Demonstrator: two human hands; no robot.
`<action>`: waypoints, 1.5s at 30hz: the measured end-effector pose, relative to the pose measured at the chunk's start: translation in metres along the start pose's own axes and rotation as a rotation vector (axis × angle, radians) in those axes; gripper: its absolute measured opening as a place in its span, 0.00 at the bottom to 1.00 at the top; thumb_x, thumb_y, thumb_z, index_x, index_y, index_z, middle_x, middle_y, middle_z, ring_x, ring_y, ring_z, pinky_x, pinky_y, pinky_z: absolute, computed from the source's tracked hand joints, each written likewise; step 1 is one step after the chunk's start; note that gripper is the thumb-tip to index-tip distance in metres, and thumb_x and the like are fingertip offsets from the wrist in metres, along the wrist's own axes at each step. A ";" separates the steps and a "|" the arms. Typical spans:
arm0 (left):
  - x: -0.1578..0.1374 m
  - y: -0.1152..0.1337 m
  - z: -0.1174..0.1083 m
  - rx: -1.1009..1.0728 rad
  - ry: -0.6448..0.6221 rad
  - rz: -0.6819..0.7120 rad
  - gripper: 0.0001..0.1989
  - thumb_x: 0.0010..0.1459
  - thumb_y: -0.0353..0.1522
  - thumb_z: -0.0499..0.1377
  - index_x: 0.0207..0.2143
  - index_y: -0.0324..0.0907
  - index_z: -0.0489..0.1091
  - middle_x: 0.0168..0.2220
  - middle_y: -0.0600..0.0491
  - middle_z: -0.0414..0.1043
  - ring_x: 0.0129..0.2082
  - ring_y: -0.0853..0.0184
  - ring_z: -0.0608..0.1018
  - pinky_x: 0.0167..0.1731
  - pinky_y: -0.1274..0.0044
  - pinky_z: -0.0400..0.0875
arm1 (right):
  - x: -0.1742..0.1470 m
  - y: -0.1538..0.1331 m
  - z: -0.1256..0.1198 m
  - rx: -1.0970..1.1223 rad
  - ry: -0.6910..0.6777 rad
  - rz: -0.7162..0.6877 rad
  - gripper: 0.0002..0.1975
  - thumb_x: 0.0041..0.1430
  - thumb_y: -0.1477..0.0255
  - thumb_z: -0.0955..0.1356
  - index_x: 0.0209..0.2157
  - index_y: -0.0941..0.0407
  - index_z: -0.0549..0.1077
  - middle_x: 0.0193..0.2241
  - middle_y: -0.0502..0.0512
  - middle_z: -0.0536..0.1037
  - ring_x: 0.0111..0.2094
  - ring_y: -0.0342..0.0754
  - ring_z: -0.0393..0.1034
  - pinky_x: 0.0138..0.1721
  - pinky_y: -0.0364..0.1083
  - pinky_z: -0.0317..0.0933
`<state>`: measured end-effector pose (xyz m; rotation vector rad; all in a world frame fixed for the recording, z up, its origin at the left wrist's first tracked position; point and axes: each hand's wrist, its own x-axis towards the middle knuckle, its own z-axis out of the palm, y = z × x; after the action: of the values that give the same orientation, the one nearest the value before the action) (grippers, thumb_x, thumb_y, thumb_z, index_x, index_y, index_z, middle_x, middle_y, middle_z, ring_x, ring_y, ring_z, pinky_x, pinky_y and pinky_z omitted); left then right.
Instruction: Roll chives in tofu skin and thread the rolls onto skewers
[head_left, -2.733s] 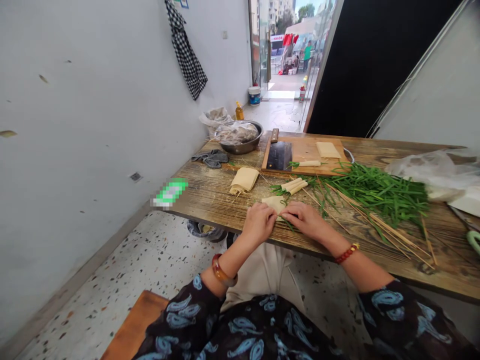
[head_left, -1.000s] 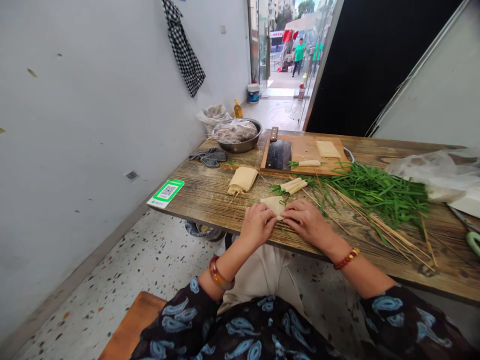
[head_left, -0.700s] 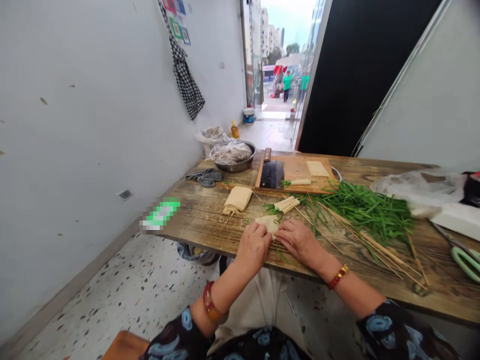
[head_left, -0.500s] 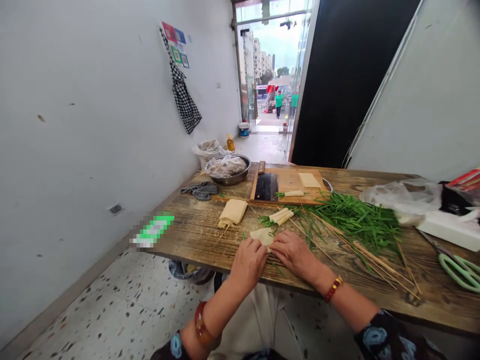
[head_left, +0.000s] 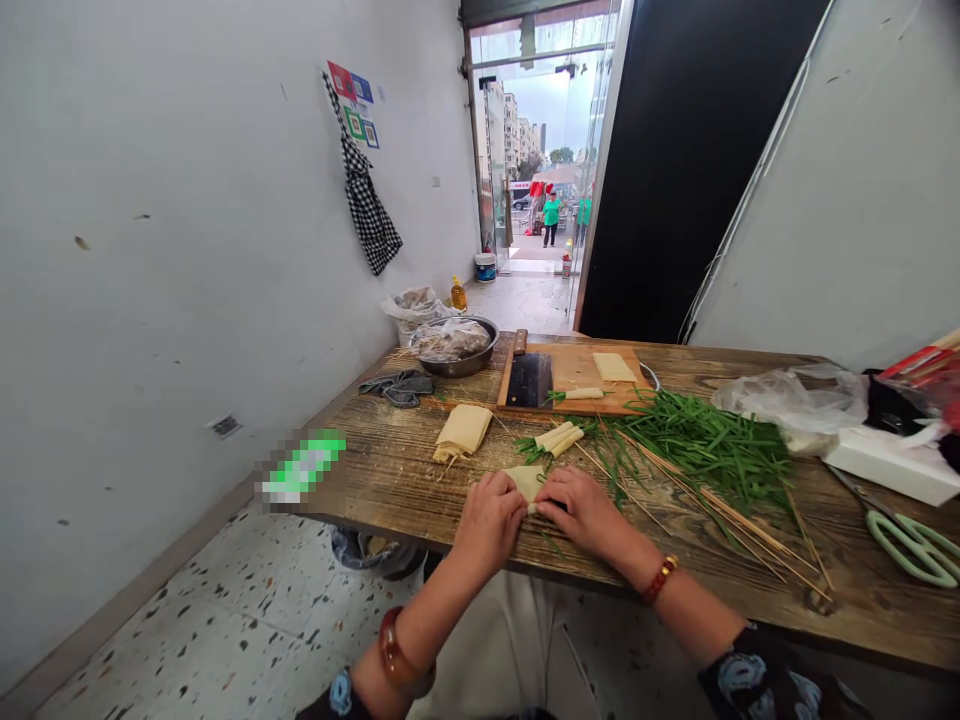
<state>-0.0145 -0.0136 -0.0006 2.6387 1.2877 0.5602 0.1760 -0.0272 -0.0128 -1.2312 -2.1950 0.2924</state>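
Head view showed left hand [head_left: 487, 515] and right hand [head_left: 583, 507], fingers [head_left: 556, 491] clamped on a part-rolled sheet [head_left: 526, 481], three rolls [head_left: 559, 438] seemingly finished, stacked sheets [head_left: 463, 429] unrolled.

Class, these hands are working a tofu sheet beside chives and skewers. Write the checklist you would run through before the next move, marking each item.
1. Both hands on the tofu sheet: left hand and right hand hold its near edge: ok.
2. Cleaver clear of the hands: flat on the cutting board: ok.
3. More sheets available: sheet stack beyond the left hand: ok.
4. Chives available: heaped to the right: ok.
5. Skewers separate from chives: strands lie among them: not ok.
6. Fold evenly filled: hands hide it: cannot tell.
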 end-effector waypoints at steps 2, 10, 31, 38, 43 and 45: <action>0.002 -0.001 -0.002 -0.008 -0.014 0.004 0.09 0.61 0.31 0.53 0.30 0.43 0.71 0.35 0.51 0.69 0.39 0.64 0.68 0.38 0.73 0.60 | 0.000 0.000 0.001 0.029 0.010 0.027 0.06 0.61 0.71 0.66 0.31 0.55 0.74 0.30 0.52 0.74 0.35 0.47 0.66 0.39 0.47 0.58; 0.010 -0.003 -0.007 0.027 -0.095 0.019 0.09 0.62 0.32 0.52 0.31 0.43 0.71 0.35 0.51 0.71 0.39 0.63 0.68 0.37 0.72 0.58 | 0.004 -0.004 -0.004 -0.032 0.013 0.043 0.06 0.62 0.72 0.66 0.32 0.54 0.75 0.30 0.52 0.75 0.36 0.47 0.65 0.39 0.46 0.57; 0.008 -0.007 -0.001 0.104 -0.064 0.102 0.11 0.63 0.35 0.51 0.32 0.42 0.70 0.35 0.50 0.69 0.39 0.63 0.66 0.37 0.71 0.57 | 0.001 0.016 0.003 0.011 0.055 0.037 0.11 0.63 0.68 0.64 0.33 0.53 0.78 0.31 0.54 0.76 0.35 0.48 0.67 0.39 0.49 0.59; 0.013 -0.009 -0.001 0.059 -0.093 0.064 0.11 0.63 0.35 0.52 0.32 0.42 0.71 0.35 0.50 0.69 0.40 0.63 0.67 0.36 0.72 0.58 | -0.003 0.011 -0.002 0.015 0.112 -0.009 0.08 0.60 0.68 0.67 0.38 0.52 0.77 0.37 0.55 0.77 0.40 0.51 0.67 0.42 0.51 0.61; 0.012 -0.010 0.001 0.056 -0.052 0.064 0.10 0.62 0.35 0.53 0.31 0.42 0.71 0.35 0.50 0.68 0.39 0.63 0.67 0.37 0.72 0.59 | -0.002 0.004 -0.001 -0.058 0.069 -0.007 0.06 0.60 0.69 0.67 0.35 0.53 0.77 0.35 0.55 0.77 0.39 0.51 0.65 0.42 0.51 0.60; 0.011 -0.009 0.003 0.081 -0.017 0.057 0.10 0.62 0.35 0.53 0.30 0.42 0.71 0.36 0.50 0.68 0.40 0.63 0.66 0.38 0.72 0.59 | -0.002 0.004 -0.001 -0.076 0.061 0.003 0.06 0.60 0.69 0.67 0.34 0.54 0.77 0.35 0.55 0.76 0.39 0.50 0.65 0.41 0.51 0.60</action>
<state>-0.0140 0.0003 -0.0029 2.7468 1.2602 0.5031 0.1799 -0.0264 -0.0148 -1.2677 -2.1699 0.1711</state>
